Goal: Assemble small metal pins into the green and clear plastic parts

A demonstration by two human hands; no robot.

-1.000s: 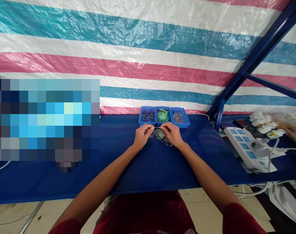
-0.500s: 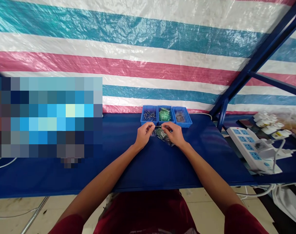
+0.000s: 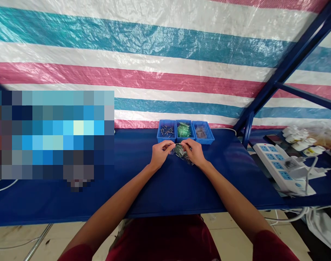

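Over the preceding second the left hand [image 3: 160, 154] and the right hand [image 3: 194, 152] shifted only slightly. Both remained just above the blue-covered workbench [image 3: 182, 195], at the centre of the frame, with their fingers closed toward each other. The grip was a pinch: the fingertips of both hands were pressed together on a thin metal piece [image 3: 178, 144], held roughly level between them. Whether both hands bore it equally could not be determined. Directly below lay a small clear plastic bag [image 3: 181, 153] holding a green item, too small to identify, just beneath the right hand's fingers. Behind stood three blue plastic bins: the left bin [image 3: 162, 140] held metal pins, the middle bin [image 3: 184, 140] green packets, and the right bin [image 3: 205, 140] brownish items. At the right of the frame lay a white power strip [image 3: 274, 163] with blue socket panels. No writing could be read on it or on the bag.
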